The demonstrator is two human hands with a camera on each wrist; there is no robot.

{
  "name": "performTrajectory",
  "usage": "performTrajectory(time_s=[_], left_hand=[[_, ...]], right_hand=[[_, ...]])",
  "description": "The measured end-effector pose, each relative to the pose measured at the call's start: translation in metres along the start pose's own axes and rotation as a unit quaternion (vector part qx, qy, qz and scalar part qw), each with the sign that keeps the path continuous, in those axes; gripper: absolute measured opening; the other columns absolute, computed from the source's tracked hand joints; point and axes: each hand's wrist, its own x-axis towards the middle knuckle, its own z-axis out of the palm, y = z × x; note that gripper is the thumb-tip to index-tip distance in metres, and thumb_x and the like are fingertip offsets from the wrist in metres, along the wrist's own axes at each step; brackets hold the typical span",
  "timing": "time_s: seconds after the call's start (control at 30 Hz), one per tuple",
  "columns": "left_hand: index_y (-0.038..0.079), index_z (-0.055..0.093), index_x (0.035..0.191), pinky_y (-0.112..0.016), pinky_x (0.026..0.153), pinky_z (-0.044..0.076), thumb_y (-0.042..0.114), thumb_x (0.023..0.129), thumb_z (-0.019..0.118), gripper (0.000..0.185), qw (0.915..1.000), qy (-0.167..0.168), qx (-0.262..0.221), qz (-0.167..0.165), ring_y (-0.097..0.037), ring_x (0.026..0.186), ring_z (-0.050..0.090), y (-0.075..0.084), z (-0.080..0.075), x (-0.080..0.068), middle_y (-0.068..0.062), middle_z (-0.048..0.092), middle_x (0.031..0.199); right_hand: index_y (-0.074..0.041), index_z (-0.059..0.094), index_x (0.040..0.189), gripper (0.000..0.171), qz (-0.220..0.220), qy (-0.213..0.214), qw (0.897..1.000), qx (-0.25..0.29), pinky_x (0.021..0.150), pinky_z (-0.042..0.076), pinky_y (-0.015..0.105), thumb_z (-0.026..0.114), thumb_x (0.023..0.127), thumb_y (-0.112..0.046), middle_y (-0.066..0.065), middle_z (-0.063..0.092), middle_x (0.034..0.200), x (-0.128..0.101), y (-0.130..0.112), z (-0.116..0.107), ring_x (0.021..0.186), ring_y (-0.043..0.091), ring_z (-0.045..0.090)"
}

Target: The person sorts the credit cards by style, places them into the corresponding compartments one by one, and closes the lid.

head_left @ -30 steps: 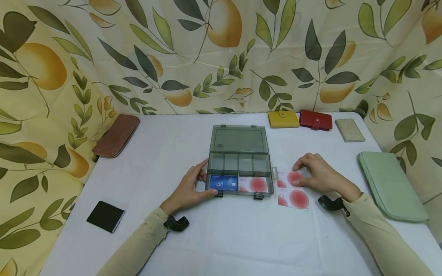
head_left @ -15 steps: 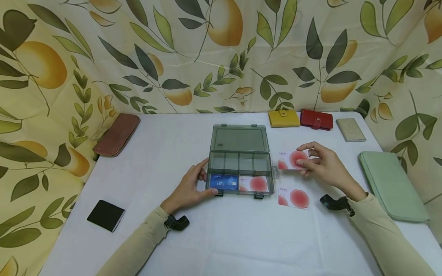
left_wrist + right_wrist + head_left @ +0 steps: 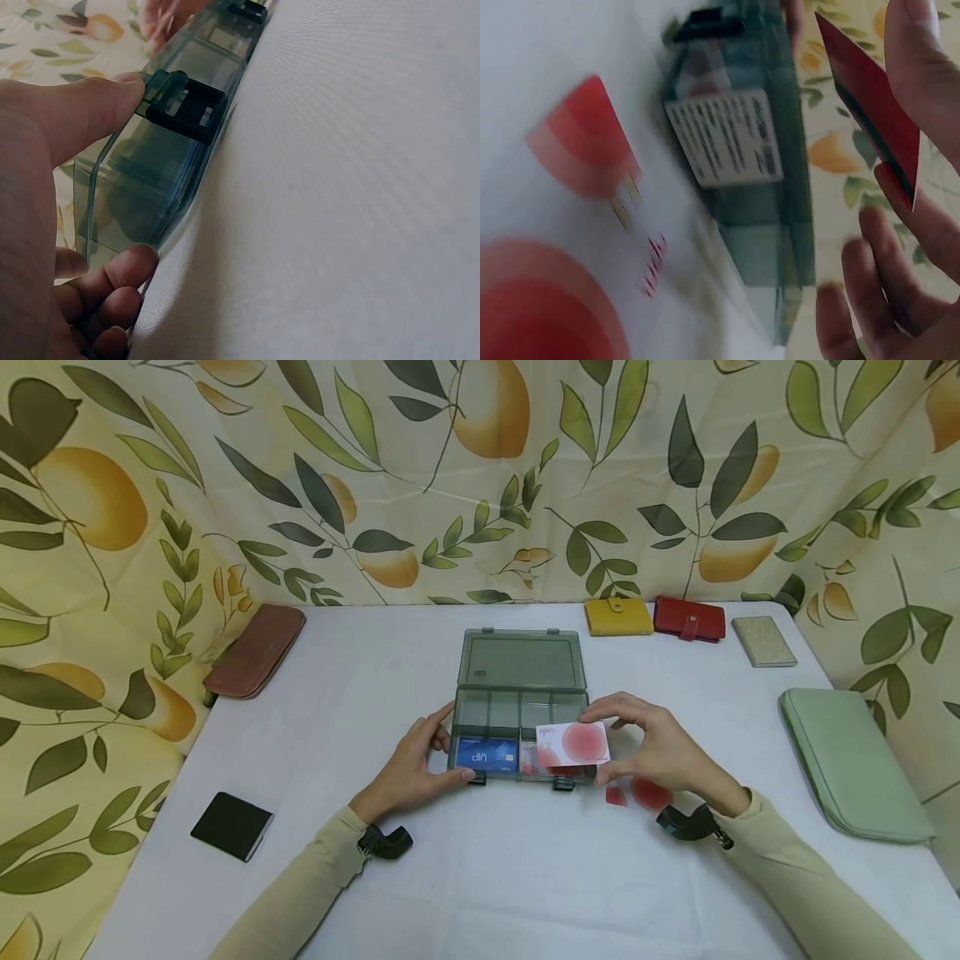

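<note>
A translucent green-grey plastic compartment box point(image 3: 521, 662) lies on the table with its lid folded back. My left hand point(image 3: 408, 774) holds its near left corner, thumb by the front latch point(image 3: 196, 112) and curled fingers along the side. In the front left compartment is a blue card point(image 3: 487, 754); a white card with a red circle shows partly in the front right one. My right hand point(image 3: 663, 747) pinches a similar white-and-red card point(image 3: 562, 745) over that right compartment; its red underside faces the right wrist camera. Another such card point(image 3: 651, 793) lies on the table, partly under my right hand.
At the back right are a yellow wallet point(image 3: 618, 617), a red wallet point(image 3: 689, 619) and a small beige booklet point(image 3: 764, 642). A green zip case point(image 3: 855, 764) lies at right, a brown wallet point(image 3: 255, 652) back left, and a black flat item point(image 3: 232, 827) front left.
My right hand has picked up a white-and-red card from the table and carried it left over the box. The left hand stays at the box's corner.
</note>
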Motion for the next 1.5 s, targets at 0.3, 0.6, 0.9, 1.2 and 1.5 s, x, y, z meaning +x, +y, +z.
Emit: performTrajectory(time_s=[0.3,0.6,0.9,1.2,1.5], left_hand=[[0.011,0.030,0.168,-0.036,0.092,0.042,0.038,0.084,0.089,0.106,1.0000,0.000,0.003,0.002,-0.018,0.099,0.049,0.001,-0.001,0.001,-0.002,0.058,0.107],[0.010,0.030,0.168,-0.036,0.092,0.042,0.038,0.084,0.089,0.106,1.0000,0.000,0.000,0.005,-0.018,0.100,0.049,0.000,0.000,0.001,-0.002,0.058,0.107],[0.009,0.030,0.168,-0.037,0.093,0.043,0.037,0.084,0.088,0.106,1.0000,0.000,0.001,0.006,-0.018,0.100,0.049,0.001,0.000,-0.001,-0.003,0.058,0.107],[0.008,0.031,0.167,-0.036,0.092,0.043,0.037,0.084,0.088,0.105,1.0000,0.004,-0.004,0.001,-0.018,0.099,0.049,-0.001,0.001,-0.002,-0.003,0.058,0.107],[0.010,0.030,0.168,-0.037,0.093,0.043,0.038,0.085,0.088,0.105,1.0000,0.001,-0.004,0.001,-0.018,0.100,0.048,-0.001,0.001,-0.001,-0.003,0.057,0.108]], right_hand=[[-0.021,0.078,0.120,0.069,-0.007,0.015,0.999,-0.040,0.103,0.039,0.073,0.106,0.057,-0.028,0.015,0.051,0.150,0.001,0.004,0.022,0.140,0.042,0.040],[-0.017,0.072,0.132,0.081,0.006,0.019,0.997,-0.075,0.101,0.040,0.075,0.105,0.061,-0.033,0.017,0.047,0.155,-0.006,0.003,0.013,0.141,0.044,0.041],[-0.016,0.071,0.130,0.075,0.121,-0.021,0.984,-0.130,0.089,0.048,0.039,0.102,0.067,-0.042,0.009,0.063,0.130,-0.050,0.015,-0.031,0.115,0.028,0.056],[-0.019,0.072,0.107,0.066,0.108,-0.051,0.979,-0.164,0.092,0.045,0.047,0.103,0.057,-0.048,0.004,0.064,0.113,-0.069,0.025,-0.029,0.111,0.027,0.052],[-0.014,0.058,0.108,0.054,0.098,-0.077,0.983,-0.135,0.078,0.048,0.026,0.098,0.074,-0.027,-0.005,0.060,0.099,-0.064,0.024,-0.032,0.091,0.009,0.054]])
